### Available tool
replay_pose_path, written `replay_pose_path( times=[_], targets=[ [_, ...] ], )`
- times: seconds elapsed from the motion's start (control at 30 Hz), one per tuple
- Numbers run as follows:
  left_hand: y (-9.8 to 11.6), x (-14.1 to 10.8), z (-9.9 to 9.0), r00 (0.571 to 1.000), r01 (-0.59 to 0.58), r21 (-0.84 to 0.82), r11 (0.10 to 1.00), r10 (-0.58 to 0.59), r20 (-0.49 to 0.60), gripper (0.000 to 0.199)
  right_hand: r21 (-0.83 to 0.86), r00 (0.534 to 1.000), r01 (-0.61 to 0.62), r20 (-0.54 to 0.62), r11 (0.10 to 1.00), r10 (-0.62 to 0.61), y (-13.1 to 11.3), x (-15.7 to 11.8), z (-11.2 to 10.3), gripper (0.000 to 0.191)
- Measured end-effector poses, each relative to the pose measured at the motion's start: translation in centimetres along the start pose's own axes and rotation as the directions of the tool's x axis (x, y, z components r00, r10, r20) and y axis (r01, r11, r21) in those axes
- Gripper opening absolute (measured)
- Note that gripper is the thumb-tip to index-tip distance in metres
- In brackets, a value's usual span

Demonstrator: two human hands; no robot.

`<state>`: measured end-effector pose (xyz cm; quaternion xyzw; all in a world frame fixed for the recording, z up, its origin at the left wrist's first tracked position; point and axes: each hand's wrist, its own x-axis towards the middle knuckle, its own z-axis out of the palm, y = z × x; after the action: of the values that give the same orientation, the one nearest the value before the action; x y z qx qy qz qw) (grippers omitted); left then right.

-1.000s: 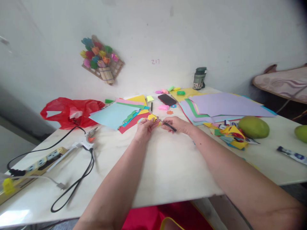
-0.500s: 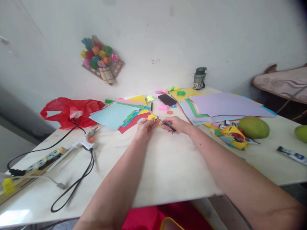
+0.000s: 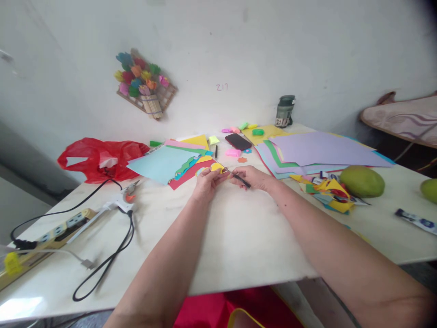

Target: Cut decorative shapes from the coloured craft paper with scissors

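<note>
My right hand (image 3: 251,176) is closed around the black handle of a pair of scissors (image 3: 243,180), seen edge-on and partly covered by the fingers. Their thin metal blades point up and to the left, over a small yellow piece of paper (image 3: 217,167). My left hand (image 3: 206,183) pinches that yellow paper between thumb and fingers, close to the right fingertips. Just beyond the hands lie an orange paper flower shape (image 3: 242,160) and a blue one (image 3: 247,151). A red paper sheet (image 3: 186,178) reaches almost to my left hand.
Coloured sheets (image 3: 160,161) lie left, and a purple-topped stack (image 3: 324,148) right. A phone (image 3: 238,141) and pink clay packet (image 3: 233,153) are behind. Paper scraps (image 3: 336,193) and a green mango (image 3: 362,181) sit right; a glue gun (image 3: 124,200), power strip (image 3: 64,231) and red bag (image 3: 99,159) left.
Both hands stay in nearly the same place. The yellow paper has turned slightly in my left fingers, and less of it shows by the blades.
</note>
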<state>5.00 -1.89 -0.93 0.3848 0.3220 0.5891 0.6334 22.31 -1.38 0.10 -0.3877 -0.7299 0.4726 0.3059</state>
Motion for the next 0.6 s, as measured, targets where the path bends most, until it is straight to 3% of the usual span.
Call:
replay_pose_path(
  times=[0.3,0.6],
  targets=[
    [-0.1,0.1,-0.3,0.999,-0.042,0.039,0.998,0.042,0.01,0.019,-0.069,1.0,-0.006,-0.007,0.998,0.005,-0.3,-0.2,0.0,0.029],
    [-0.2,0.2,-0.5,0.998,-0.052,0.034,0.998,0.051,0.02,0.019,0.016,1.0,-0.004,0.018,1.0,0.004,0.8,0.4,-0.3,0.03]
  ],
)
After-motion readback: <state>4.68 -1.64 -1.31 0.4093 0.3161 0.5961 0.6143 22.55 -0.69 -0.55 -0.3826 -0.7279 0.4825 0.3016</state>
